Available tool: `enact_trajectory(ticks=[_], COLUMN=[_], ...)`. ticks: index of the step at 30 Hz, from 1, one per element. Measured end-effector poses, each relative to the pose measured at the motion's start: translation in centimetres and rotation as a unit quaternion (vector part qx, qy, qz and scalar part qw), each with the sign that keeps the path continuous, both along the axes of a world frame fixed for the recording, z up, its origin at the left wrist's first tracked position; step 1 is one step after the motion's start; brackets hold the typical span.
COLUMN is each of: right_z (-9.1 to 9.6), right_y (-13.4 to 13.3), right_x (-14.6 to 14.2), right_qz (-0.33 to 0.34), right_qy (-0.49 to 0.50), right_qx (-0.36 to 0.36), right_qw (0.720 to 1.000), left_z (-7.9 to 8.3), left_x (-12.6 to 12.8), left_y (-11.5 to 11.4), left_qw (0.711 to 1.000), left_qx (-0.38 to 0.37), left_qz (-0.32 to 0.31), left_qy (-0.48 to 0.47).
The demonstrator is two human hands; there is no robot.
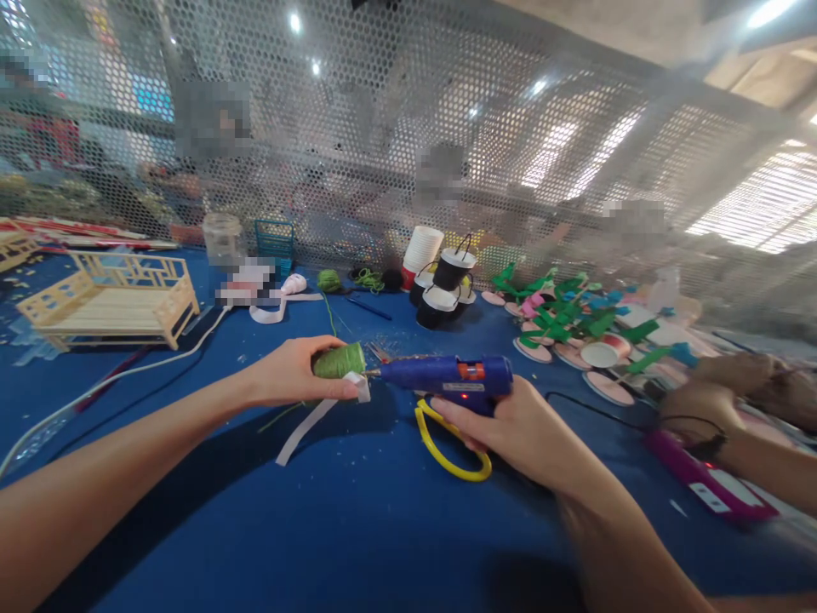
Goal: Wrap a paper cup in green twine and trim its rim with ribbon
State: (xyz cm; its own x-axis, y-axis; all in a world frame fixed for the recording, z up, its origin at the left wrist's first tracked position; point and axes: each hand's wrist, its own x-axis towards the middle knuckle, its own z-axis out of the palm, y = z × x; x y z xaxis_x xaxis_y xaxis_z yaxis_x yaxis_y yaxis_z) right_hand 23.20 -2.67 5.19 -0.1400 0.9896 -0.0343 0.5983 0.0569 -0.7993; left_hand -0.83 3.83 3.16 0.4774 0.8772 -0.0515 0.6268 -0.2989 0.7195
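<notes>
My left hand point(290, 372) is closed around a small cylinder wrapped in green yarn point(339, 361), with a white paper strip point(306, 428) pinched under my thumb and trailing down to the blue tabletop. My right hand point(511, 430) grips a blue hot glue gun point(450, 375). Its nozzle points left and nearly touches the end of the green cylinder where the strip sits. Yellow-handled scissors point(447, 451) lie on the table just under my right hand.
A stick-built miniature bench point(111, 300) stands at the left. Black-and-white paper cups point(443, 285) stand in the middle back, green and pink paper craft pieces point(574, 319) to the right. Another person's hands point(734, 396) work at the right beside a purple glue gun point(708, 477). A perforated mesh screen point(408, 128) closes the back.
</notes>
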Motion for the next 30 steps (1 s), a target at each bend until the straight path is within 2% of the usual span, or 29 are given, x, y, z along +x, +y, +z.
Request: enact_trajectory(ticks=[7, 20, 30], right_z=[-0.35, 0.29, -0.02], right_y=[0.04, 0.17, 0.25], right_x=[0.09, -0.2, -0.12], right_qz=[-0.007, -0.009, -0.019], right_qy=[-0.001, -0.029, -0.018], right_qx=[0.002, 0.032, 0.025], right_qw=[1.0, 0.999, 0.999], left_z=[0.02, -0.05, 0.05], left_x=[0.09, 0.17, 0.5], left_y=[-0.17, 0.01, -0.31], left_qw=[1.0, 1.0, 0.999], left_qx=[0.005, 0.025, 0.044], left_qz=[0.003, -0.002, -0.015], left_qy=[0.013, 0.014, 0.014])
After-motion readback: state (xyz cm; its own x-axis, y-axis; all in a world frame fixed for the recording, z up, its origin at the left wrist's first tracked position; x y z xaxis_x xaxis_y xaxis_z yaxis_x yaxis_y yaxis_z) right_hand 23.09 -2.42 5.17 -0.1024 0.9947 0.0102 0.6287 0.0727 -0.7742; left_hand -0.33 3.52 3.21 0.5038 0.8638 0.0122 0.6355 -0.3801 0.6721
